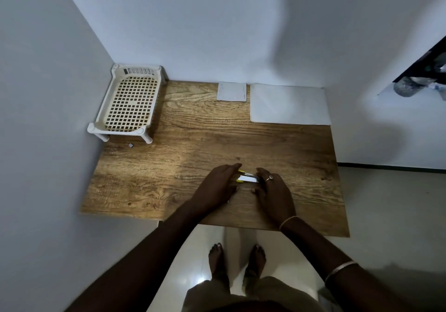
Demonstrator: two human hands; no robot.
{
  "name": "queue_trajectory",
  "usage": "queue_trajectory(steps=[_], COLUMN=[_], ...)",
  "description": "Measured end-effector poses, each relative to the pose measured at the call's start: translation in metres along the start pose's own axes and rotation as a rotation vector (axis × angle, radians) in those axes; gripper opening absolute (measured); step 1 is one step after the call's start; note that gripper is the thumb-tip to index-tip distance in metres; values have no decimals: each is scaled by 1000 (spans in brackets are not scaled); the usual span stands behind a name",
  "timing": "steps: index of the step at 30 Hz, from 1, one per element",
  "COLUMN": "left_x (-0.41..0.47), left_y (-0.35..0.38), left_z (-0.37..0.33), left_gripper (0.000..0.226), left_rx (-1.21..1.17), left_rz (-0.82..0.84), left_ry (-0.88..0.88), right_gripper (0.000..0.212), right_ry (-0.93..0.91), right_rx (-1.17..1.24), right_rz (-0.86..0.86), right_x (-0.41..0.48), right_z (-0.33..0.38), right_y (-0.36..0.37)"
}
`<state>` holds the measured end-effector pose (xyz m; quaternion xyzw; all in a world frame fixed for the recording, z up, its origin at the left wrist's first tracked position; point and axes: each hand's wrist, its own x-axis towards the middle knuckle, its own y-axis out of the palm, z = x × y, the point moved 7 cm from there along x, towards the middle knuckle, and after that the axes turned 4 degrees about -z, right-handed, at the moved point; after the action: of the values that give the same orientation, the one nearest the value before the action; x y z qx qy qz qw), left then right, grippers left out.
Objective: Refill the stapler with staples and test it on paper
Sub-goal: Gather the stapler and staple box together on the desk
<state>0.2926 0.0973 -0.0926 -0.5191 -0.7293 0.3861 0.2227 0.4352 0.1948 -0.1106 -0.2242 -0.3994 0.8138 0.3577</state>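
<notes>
Stapler (247,178), small, with yellow plastic ends and a shiny metal middle, lies near the front of a wooden table (193,142) with a bold brown grain, held between two bare hands. Both forearms reach forward and inward from the bottom of the view, meeting over the tool. The left hand (217,186) lies palm down, fingers together and pointing right, covering the stapler's left end. The right hand (272,191) curls over the right end, fingers closed on it, thumb tucked beneath; it wears a ring, and thin bangles circle that wrist and forearm. Whether the stapler's top is raised cannot be told. At the table's far right edge lies a large white sheet of paper (289,104), flat against the wall, and just left of it a smaller pale grey card (232,91). In the far left corner stands a cream plastic lattice rack (130,104) on short legs. Near its front leg lies a tiny grey object (130,145), too small to identify.
</notes>
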Motion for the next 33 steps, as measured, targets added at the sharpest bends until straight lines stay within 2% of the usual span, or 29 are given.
queue_trajectory(steps=[9,15,22,28,33], left_x=[10,13,1,-32,-54], left_y=[-5,-4,-36,-57,-46], left_z=[-14,-14,-5,20,32], left_gripper=[63,60,52,51,46], left_rx=[27,127,123,87,98], left_rz=[-49,-9,-141,-191,-152], left_ry=[33,40,90,32,4], right_gripper=[49,47,45,49,47], right_ry=[-26,-26,-150,-291,-272], right_rx=[-50,-35,41,62,54], right_rz=[-40,-50,-96,-30,71], right_x=[6,6,5,-7,-16], right_z=[6,9,42,78,80], right_y=[-2,-4,-10,5,26])
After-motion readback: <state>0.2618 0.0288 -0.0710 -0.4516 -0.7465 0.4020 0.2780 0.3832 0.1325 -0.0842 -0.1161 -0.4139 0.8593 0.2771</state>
